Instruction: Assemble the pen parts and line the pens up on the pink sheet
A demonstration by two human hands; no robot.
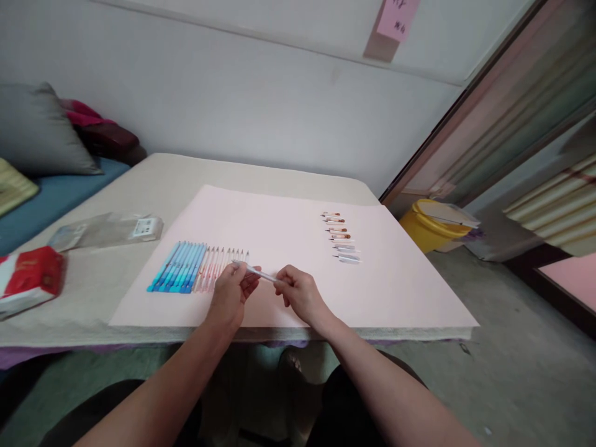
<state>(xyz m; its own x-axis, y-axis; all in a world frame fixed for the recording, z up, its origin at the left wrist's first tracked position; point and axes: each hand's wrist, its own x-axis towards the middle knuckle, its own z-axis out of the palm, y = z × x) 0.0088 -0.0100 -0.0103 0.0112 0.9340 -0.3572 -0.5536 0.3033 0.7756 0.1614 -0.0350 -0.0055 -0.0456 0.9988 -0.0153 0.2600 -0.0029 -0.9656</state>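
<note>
A slim whitish pen point(264, 274) spans my two hands above the pink sheet point(391, 279). My left hand point(229, 292) pinches one end of it, and my right hand point(302, 293) grips the other with closed fingers. Just left of my left hand lies a neat row of blue pens point(178, 267). Beside them, partly hidden by that hand, is a row of clear pens with pinkish barrels point(212, 266). To the right, several small pen parts point(338, 230), some with brown ends, lie in a column with whitish pieces point(347, 258) at its near end.
A clear plastic bag point(109, 230) and a red-and-white packet point(35, 279) lie on the table's left side. A yellow bin point(421, 225) stands on the floor at the right. Cushions point(37, 130) rest on a blue seat at the left, and a wall rises behind the table.
</note>
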